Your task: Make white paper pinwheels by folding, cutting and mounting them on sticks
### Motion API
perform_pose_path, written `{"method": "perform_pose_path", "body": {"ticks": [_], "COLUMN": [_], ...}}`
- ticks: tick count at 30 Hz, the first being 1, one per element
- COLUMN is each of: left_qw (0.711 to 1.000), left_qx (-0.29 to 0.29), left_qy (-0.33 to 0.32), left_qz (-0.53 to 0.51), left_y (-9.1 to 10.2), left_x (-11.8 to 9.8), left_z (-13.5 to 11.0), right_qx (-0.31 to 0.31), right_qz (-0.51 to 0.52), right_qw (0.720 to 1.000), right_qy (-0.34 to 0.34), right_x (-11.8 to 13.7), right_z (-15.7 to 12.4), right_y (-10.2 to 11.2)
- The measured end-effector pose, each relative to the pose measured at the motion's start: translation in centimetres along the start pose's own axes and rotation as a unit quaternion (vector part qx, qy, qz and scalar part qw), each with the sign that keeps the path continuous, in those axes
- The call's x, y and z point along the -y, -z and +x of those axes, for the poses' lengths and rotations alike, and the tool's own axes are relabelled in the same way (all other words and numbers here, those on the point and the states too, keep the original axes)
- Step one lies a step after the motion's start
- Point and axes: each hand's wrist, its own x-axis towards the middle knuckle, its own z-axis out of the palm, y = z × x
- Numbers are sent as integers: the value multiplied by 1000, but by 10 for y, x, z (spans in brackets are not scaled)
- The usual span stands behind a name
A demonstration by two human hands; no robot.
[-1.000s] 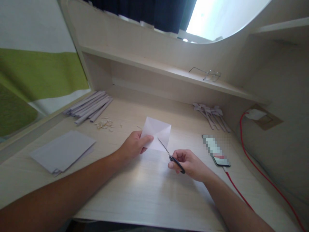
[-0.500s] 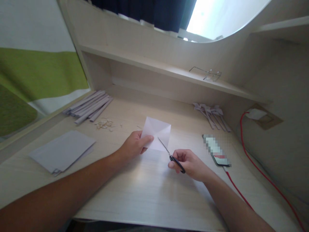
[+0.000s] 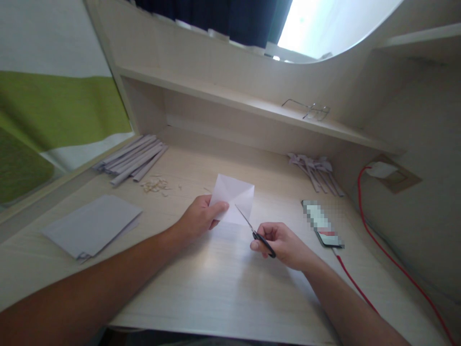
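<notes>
Between thumb and fingers, my left hand (image 3: 204, 216) grips a square white sheet of paper (image 3: 236, 190) by its lower left side. Faint diagonal creases cross the sheet, which is held above the desk. My right hand (image 3: 281, 242) is closed around the black handles of a pair of scissors (image 3: 261, 239). Their blades point up and left and overlap the paper, with the tip near its middle. Whether the blades are cutting through the sheet at this instant I cannot tell.
Rolled paper tubes (image 3: 135, 158) and small pale bits (image 3: 156, 185) lie at the back left, above stacked paper (image 3: 95, 226). Pinwheel-like paper shapes on sticks (image 3: 313, 168) lie back right, near a phone (image 3: 322, 223) with a red cable (image 3: 356, 286). Glasses (image 3: 317, 112) rest on the shelf (image 3: 230, 98).
</notes>
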Motion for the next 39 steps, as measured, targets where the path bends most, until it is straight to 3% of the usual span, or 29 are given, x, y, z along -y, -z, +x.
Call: {"method": "perform_pose_path", "body": {"ticks": [33, 39], "left_qw": [1000, 999], "left_qx": [-1, -38], "left_qy": [-5, 2], "left_qz": [-4, 8], "left_y": [-1, 3], "left_x": [0, -9], "left_z": [-2, -3], "right_qx": [9, 28], "right_qz": [12, 2], "right_qw": [1000, 1000], "right_qy": [-4, -8], "right_x": [-4, -3], "right_z": [1, 1], "right_y": [0, 1]}}
